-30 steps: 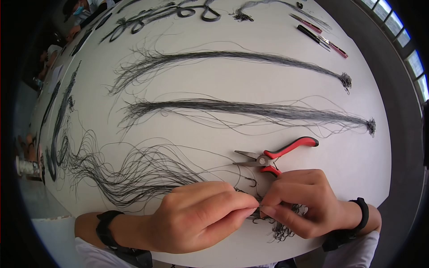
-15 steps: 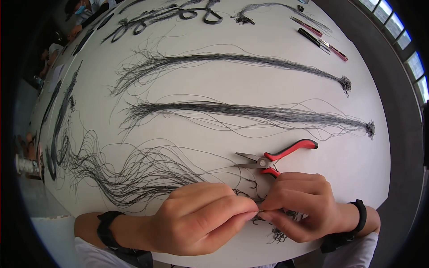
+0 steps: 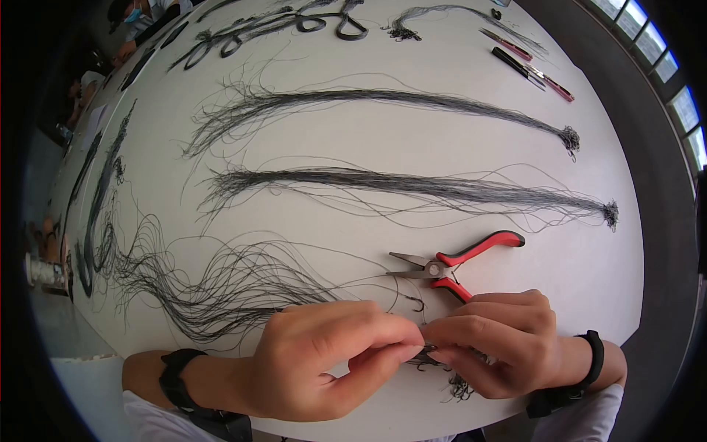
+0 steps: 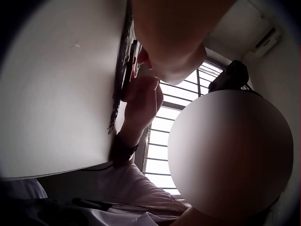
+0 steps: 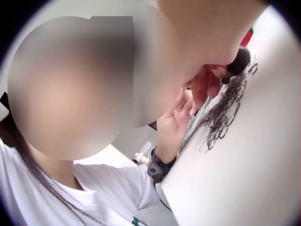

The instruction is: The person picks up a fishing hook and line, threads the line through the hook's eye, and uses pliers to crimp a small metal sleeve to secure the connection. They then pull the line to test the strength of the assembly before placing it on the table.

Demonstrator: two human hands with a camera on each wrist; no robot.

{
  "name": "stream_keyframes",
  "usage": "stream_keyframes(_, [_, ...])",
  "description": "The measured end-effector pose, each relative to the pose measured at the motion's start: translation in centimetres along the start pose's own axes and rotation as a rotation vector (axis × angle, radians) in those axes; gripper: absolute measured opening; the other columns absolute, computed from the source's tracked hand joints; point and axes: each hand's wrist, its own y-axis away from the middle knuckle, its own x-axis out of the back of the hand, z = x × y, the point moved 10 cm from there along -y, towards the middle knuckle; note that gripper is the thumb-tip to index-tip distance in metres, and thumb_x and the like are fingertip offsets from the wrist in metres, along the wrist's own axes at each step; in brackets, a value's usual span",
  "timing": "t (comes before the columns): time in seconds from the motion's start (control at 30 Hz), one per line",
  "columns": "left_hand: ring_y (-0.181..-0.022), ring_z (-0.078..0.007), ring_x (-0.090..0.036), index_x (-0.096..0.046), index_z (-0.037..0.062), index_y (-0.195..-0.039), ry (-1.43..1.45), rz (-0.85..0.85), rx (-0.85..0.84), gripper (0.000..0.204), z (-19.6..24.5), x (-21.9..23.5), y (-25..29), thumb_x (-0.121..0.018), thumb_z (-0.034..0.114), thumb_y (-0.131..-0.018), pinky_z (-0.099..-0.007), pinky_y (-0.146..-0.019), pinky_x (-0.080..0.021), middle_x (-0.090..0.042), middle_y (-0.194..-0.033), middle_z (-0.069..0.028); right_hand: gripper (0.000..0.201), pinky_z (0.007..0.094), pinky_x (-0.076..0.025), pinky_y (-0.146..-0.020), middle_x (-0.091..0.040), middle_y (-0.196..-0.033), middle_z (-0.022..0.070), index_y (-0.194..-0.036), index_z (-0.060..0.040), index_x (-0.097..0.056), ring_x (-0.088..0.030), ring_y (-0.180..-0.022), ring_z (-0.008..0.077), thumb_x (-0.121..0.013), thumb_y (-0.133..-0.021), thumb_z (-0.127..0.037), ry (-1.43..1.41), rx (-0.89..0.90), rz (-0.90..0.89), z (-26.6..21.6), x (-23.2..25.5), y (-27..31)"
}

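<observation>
Both hands meet above the table's near edge in the head view. The left hand (image 3: 335,361) pinches something very small between thumb and forefinger. Against its fingertips, the right hand (image 3: 501,342) pinches at the same spot; the thing there is too small to make out. Below and behind the fingers lies a dark cluster of hooks (image 3: 460,387), seen more fully in the right wrist view as a tangle of hooks (image 5: 223,110). From under the left hand a wavy bundle of thin dark lines (image 3: 213,295) spreads left. A single hook (image 3: 418,302) lies just above the fingertips.
Red-handled pliers (image 3: 471,254) lie open just beyond the right hand. Two long line bundles, one nearer (image 3: 412,184) and one farther (image 3: 398,96), cross the table (image 3: 324,243). Small cutters (image 3: 519,68), more looped bundles (image 3: 309,22) and another person (image 3: 143,22) are at the far side.
The right hand has shifted slightly down and changed its finger posture. The left thumb and forefinger have bowed apart behind their tips, leaving a gap between them. The pliers appear slightly lower in view.
</observation>
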Motion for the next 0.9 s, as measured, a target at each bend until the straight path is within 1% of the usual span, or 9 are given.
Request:
stream_keyframes(0.03, [-0.053,-0.0119,-0.057,-0.064,0.0014,-0.082,0.0,0.0,-0.001,0.014,-0.1,-0.1,0.0,-0.066,-0.006,-0.07,-0.0221,-0.047,-0.044,-0.061,-0.065,-0.0055,0.007,0.0253,-0.043,-0.042,-0.058,-0.066,0.0051,-0.078,-0.0009,-0.063,-0.054,-0.05,0.0151,-0.066,-0.073,-0.003,0.001,0.0,0.0,-0.1,0.3,0.0])
stream_keyframes(0.1, [-0.051,-0.0136,-0.056,-0.064,0.0008,-0.082,-0.061,0.067,-0.174,0.015,1.4,0.3,0.2,-0.066,-0.007,-0.069,-0.0237,-0.045,-0.042,-0.058,-0.062,-0.0062,0.005,0.0264,-0.043,-0.044,-0.059,-0.059,0.0042,-0.081,-0.0012,-0.065,-0.056,-0.049,0.0147,-0.063,-0.079,-0.005,-0.332,-0.259,-0.206,2.1,-1.3,0.6])
stream_keyframes(0.2, [-0.049,-0.0157,-0.053,-0.065,0.0003,-0.084,-0.116,0.046,-0.286,0.021,2.2,0.1,0.4,-0.066,-0.009,-0.066,-0.0245,-0.043,-0.041,-0.055,-0.061,-0.006,0.014,0.024,-0.043,-0.047,-0.064,-0.065,0.0053,-0.078,0.0001,-0.065,-0.057,-0.05,0.0128,-0.056,-0.085,-0.007,-0.529,-0.379,-0.28,2.4,-1.8,0.6])
stream_keyframes(0.3, [-0.049,-0.017,-0.052,-0.065,-0.0005,-0.086,-0.155,0.07,-0.402,0.026,2.8,0.0,0.9,-0.066,-0.01,-0.062,-0.025,-0.043,-0.041,-0.055,-0.062,-0.0058,0.013,0.0228,-0.042,-0.046,-0.065,-0.066,0.0057,-0.079,0.0002,-0.066,-0.058,-0.053,0.0112,-0.056,-0.085,-0.006,-0.615,-0.501,-0.265,3.1,-2.1,1.0])
stream_keyframes(0.43, [-0.049,-0.017,-0.052,-0.065,-0.0008,-0.088,-0.157,0.081,-0.421,0.028,2.7,-0.1,1.3,-0.066,-0.01,-0.061,-0.0256,-0.043,-0.041,-0.055,-0.064,-0.0055,0.012,0.0214,-0.04,-0.046,-0.065,-0.066,0.0062,-0.078,0.0,-0.065,-0.057,-0.054,0.0107,-0.057,-0.084,-0.006,-0.614,-0.461,-0.232,3.1,-1.8,0.7])
stream_keyframes(0.53, [-0.049,-0.017,-0.052,-0.065,-0.0012,-0.087,-0.16,0.095,-0.411,0.028,2.7,-0.1,1.3,-0.066,-0.01,-0.061,-0.0261,-0.043,-0.041,-0.055,-0.063,-0.0058,0.01,0.0215,-0.039,-0.046,-0.064,-0.066,0.0056,-0.078,-0.0004,-0.066,-0.057,-0.053,0.0109,-0.058,-0.083,-0.006,-0.55,-0.458,-0.295,3.0,-1.9,0.6])
stream_keyframes(0.8, [-0.046,-0.0133,-0.051,-0.065,0.0006,-0.086,-0.06,0.052,-0.204,0.02,1.5,-0.1,0.4,-0.066,-0.008,-0.067,-0.023,-0.042,-0.04,-0.055,-0.059,-0.0052,0.004,0.024,-0.036,-0.043,-0.06,-0.066,0.0038,-0.081,-0.0017,-0.063,-0.052,-0.051,0.0127,-0.06,-0.079,-0.001,-0.478,-0.274,-0.17,2.2,-1.1,0.1])
stream_keyframes(0.83, [-0.046,-0.0133,-0.051,-0.065,0.0006,-0.086,-0.06,0.052,-0.204,0.02,1.5,-0.1,0.4,-0.066,-0.008,-0.067,-0.023,-0.042,-0.04,-0.055,-0.059,-0.0052,0.004,0.024,-0.036,-0.043,-0.06,-0.066,0.0038,-0.081,-0.0017,-0.063,-0.052,-0.051,0.0127,-0.06,-0.079,-0.001,-0.478,-0.274,-0.17,2.2,-1.0,0.2])
stream_keyframes(0.9, [-0.047,-0.0124,-0.052,-0.066,0.0021,-0.087,-0.016,0.044,-0.173,0.022,1.1,-0.2,0.2,-0.067,-0.008,-0.067,-0.0223,-0.042,-0.04,-0.056,-0.059,-0.005,0.007,0.023,-0.038,-0.046,-0.061,-0.068,0.004,-0.081,0.0006,-0.062,-0.053,-0.054,0.0106,-0.055,-0.081,0.001,-0.602,-0.416,-0.254,3.0,-1.7,0.9])
